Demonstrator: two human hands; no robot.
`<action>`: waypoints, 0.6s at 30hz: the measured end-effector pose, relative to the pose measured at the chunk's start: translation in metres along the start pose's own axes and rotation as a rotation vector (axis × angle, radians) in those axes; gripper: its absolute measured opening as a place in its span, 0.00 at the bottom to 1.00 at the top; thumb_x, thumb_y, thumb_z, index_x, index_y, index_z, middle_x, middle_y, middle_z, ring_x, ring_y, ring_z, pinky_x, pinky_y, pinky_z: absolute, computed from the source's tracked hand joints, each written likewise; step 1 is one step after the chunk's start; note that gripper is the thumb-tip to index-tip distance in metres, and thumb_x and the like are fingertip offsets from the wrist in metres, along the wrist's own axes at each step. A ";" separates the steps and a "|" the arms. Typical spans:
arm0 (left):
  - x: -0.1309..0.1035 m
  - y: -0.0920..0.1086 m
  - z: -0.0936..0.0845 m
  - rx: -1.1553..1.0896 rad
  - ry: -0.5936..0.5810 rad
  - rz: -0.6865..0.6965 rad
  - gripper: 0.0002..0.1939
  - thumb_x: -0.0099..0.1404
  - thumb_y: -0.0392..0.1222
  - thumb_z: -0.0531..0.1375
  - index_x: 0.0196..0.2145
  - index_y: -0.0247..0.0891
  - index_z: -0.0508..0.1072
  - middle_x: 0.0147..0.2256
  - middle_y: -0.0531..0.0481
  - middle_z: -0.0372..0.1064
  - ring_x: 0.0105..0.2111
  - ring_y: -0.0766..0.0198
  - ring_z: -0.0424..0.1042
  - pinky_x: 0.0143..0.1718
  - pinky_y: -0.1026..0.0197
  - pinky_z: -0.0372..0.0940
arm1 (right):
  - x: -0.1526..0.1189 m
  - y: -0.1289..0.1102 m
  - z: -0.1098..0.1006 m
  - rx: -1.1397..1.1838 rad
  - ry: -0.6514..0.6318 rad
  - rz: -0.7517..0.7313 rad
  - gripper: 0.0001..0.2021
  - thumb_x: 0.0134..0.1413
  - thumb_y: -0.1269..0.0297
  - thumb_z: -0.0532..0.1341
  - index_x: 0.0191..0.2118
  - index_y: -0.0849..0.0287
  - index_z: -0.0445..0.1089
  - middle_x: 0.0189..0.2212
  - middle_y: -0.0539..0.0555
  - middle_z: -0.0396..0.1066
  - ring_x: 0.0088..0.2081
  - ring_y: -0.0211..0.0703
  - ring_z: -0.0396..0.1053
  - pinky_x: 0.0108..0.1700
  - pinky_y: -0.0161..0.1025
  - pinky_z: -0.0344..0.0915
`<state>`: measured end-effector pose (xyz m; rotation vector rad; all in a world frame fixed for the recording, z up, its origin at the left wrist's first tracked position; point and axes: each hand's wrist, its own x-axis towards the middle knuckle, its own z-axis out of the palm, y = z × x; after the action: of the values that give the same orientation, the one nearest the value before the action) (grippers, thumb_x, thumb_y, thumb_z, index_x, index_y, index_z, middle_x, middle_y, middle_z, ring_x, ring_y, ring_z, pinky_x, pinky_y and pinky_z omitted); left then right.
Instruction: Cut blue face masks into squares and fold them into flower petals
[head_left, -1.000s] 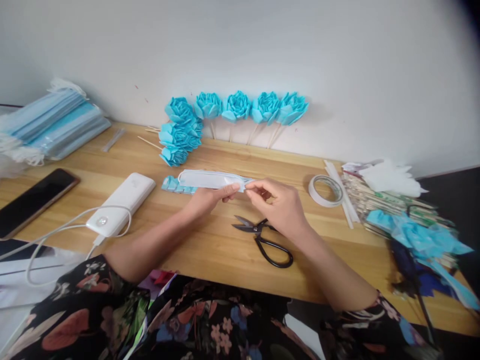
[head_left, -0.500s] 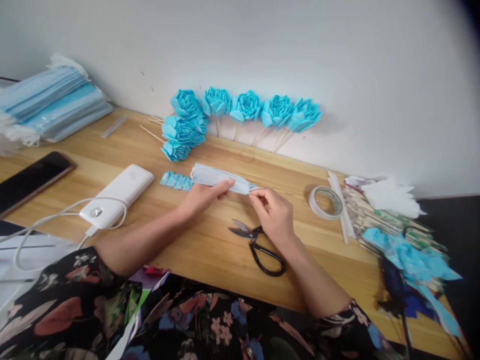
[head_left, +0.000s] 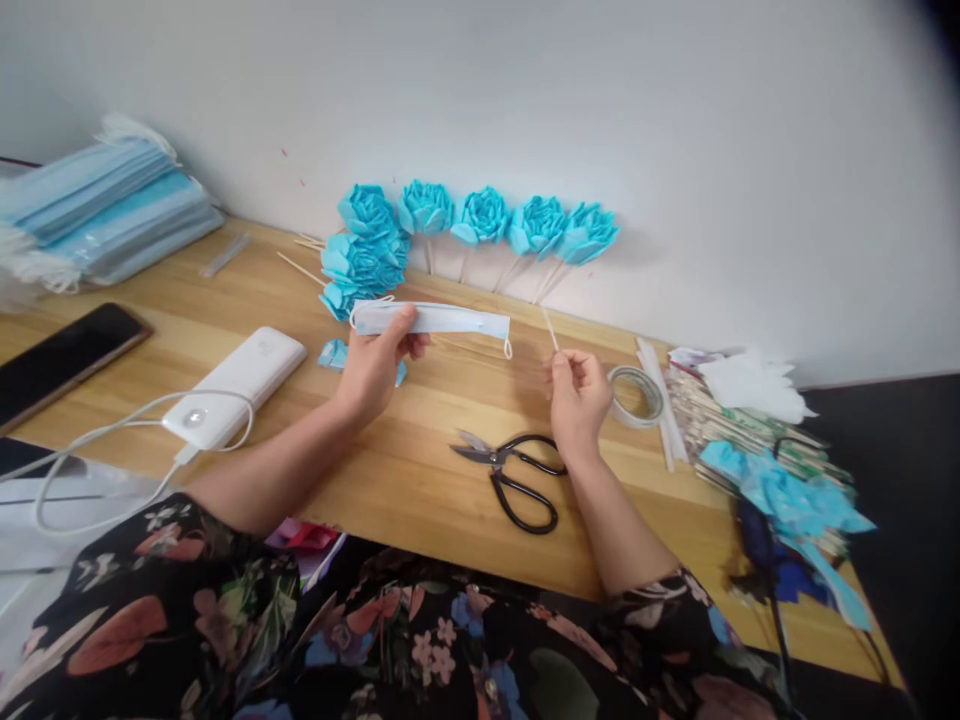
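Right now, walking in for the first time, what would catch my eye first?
Probably the bright blue flowers, set along the back of the wooden table by the wall. Next, the folded pale-blue mask in the left fingers and the thin white strip in the right fingers. Black-handled scissors lie toward the table's near edge.

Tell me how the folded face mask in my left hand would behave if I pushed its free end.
The face mask would probably bend easily, being thin, though it stands out nearly straight from your left hand, so its folds may lend some stiffness. The white loop dangling from its free end looks floppy.
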<state>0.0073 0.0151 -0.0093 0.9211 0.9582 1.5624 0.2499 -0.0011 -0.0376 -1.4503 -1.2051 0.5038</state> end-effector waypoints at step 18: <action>-0.020 0.052 0.024 0.944 -0.639 0.561 0.04 0.64 0.38 0.64 0.32 0.40 0.80 0.38 0.43 0.79 0.46 0.51 0.74 0.52 0.51 0.61 | -0.028 -0.036 0.004 -0.208 -0.322 -0.527 0.07 0.60 0.64 0.60 0.33 0.56 0.74 0.27 0.51 0.77 0.23 0.37 0.67 0.32 0.36 0.64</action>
<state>0.0140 -0.0092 0.0456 2.3425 0.9889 1.0343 0.2214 -0.0288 -0.0152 -1.1769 -1.8710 0.2542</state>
